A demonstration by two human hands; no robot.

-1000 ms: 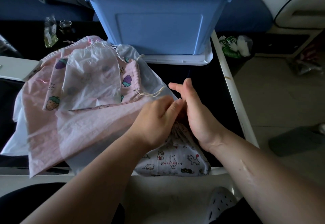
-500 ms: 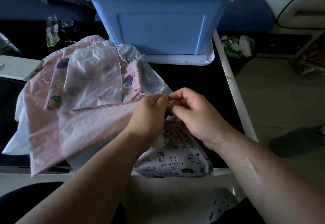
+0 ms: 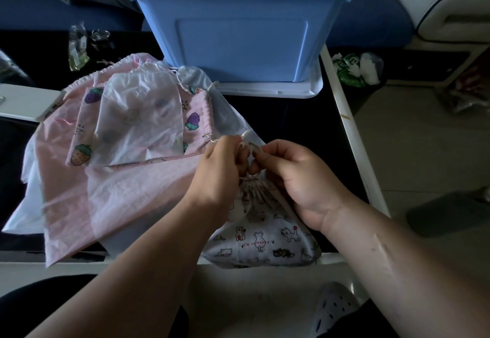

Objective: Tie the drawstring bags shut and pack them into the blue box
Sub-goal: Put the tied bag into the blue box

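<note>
L hand (image 3: 220,176) & R hand (image 3: 299,181) close tog., fingers curled, pinching

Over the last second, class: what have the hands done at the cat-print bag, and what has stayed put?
The left hand and right hand, earlier pressed against the cloth, have curled and now pinch the drawstring above the gathered mouth of the cat-print bag. The pink bags and blue box stayed put.

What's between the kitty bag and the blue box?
Head view: above the cat bag come the left hand and right hand pinching its cord, then bare dark table, then the white lid under the blue box.
</note>
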